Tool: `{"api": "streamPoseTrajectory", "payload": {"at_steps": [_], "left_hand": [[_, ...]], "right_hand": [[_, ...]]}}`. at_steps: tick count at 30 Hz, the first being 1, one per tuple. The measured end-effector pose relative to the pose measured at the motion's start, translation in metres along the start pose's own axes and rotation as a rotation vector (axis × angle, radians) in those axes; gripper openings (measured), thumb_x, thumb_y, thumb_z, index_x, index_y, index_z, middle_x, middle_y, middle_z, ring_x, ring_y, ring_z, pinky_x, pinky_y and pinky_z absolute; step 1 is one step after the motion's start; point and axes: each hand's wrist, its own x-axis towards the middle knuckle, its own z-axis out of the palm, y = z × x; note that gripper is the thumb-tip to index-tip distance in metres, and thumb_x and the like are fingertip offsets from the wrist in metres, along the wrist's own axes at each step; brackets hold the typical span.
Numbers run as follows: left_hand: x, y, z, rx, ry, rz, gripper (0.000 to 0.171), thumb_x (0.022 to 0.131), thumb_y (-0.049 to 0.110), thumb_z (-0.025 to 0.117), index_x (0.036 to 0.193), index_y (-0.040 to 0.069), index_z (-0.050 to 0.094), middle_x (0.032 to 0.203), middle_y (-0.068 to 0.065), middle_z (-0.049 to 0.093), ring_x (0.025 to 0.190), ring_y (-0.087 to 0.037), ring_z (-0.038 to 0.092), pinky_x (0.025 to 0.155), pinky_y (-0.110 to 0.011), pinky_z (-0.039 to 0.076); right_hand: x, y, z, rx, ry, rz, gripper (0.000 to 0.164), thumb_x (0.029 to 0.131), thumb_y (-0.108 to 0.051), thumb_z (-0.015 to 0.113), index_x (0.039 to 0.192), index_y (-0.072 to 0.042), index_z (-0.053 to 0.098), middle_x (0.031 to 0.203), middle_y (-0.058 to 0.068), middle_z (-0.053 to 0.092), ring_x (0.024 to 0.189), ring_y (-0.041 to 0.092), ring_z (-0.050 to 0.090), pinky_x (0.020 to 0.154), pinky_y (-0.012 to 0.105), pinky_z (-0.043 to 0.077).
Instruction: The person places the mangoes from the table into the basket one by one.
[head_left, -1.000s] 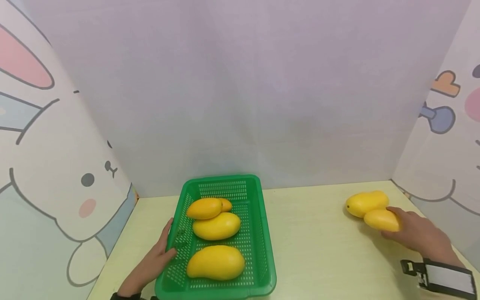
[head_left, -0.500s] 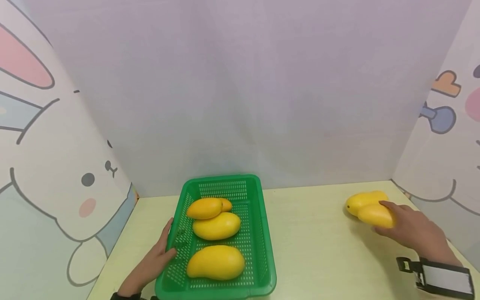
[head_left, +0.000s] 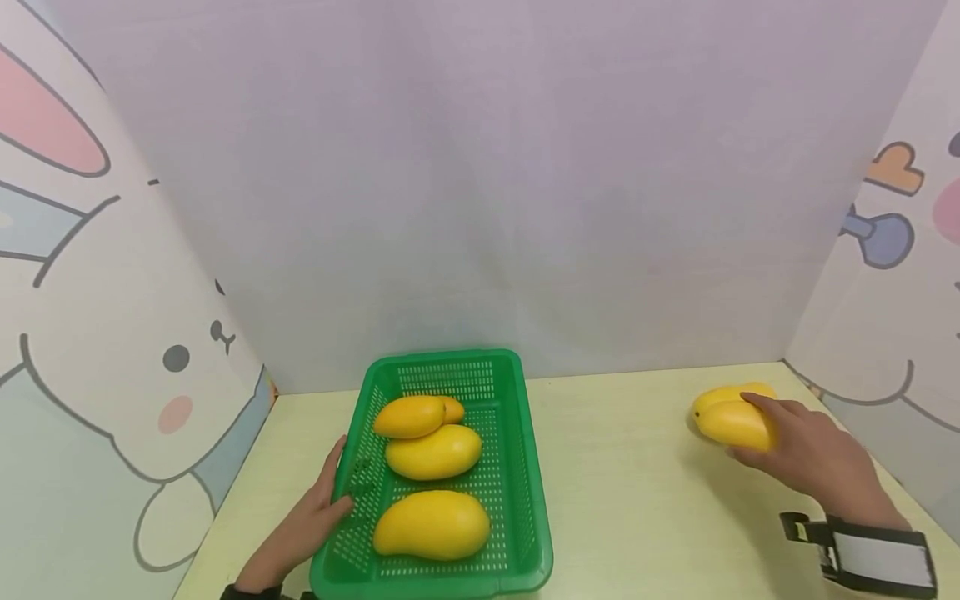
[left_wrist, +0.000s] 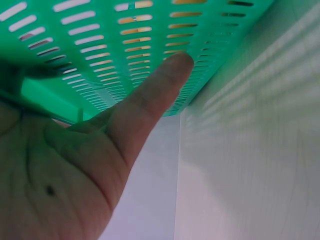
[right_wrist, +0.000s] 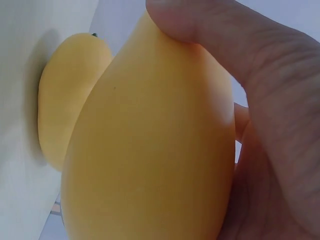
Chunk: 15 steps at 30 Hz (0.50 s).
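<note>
My left hand (head_left: pixel 307 517) holds the left side of a green plastic basket (head_left: pixel 534 492), its thumb over the rim. In the left wrist view, a straight finger (left_wrist: pixel 150 100) lies against the slotted outer wall. In my right hand (head_left: pixel 813 454) is a yellow mango (head_left: pixel 738 425), gripped at its right end and lifted off the table. The right wrist view shows this mango (right_wrist: pixel 150 140) large, with the thumb (right_wrist: pixel 200 22) across it. Behind it another yellow mango (head_left: pixel 723 396) lies on the table, partly hidden.
Inside the basket lie several mangoes, among them a large yellow one (head_left: pixel 431 525) at the near end and a smaller orange-yellow one (head_left: pixel 408 417) farther back. The pale table (head_left: pixel 615 483) stretches between basket and right hand. A plain cloth wall (head_left: pixel 517 208) rises behind.
My right hand has lifted its mango and shifted left and slightly up in view, covering more of the mango behind. The left hand and basket have not moved.
</note>
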Motion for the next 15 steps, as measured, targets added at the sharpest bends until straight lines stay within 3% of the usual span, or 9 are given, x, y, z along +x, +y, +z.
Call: {"api": "streamPoseTrajectory", "payload": {"at_steps": [9,15], "left_hand": [[0.000,-0.002,0.000,-0.016,-0.010,0.010,0.080,0.095,0.007,0.041,0.147,0.032,-0.014,0.151,-0.022,0.003,0.099,-0.032,0.056,0.072,-0.040,0.052],[0.000,-0.001,0.001,-0.012,-0.005,0.025,0.080,0.094,0.006,0.041,0.147,0.034,-0.013,0.151,-0.022,0.005,0.096,-0.032,0.058,0.070,-0.040,0.053]], "right_hand": [[0.002,-0.015,0.002,-0.002,0.109,-0.060,0.091,0.068,-0.071,0.063,0.137,-0.014,0.044,0.121,0.026,0.049,0.089,0.044,0.052,0.055,0.048,0.043],[0.003,-0.026,0.002,0.004,0.107,-0.065,0.092,0.068,-0.074,0.060,0.138,-0.016,0.043,0.124,0.024,0.049,0.091,0.043,0.051,0.056,0.048,0.044]]}}
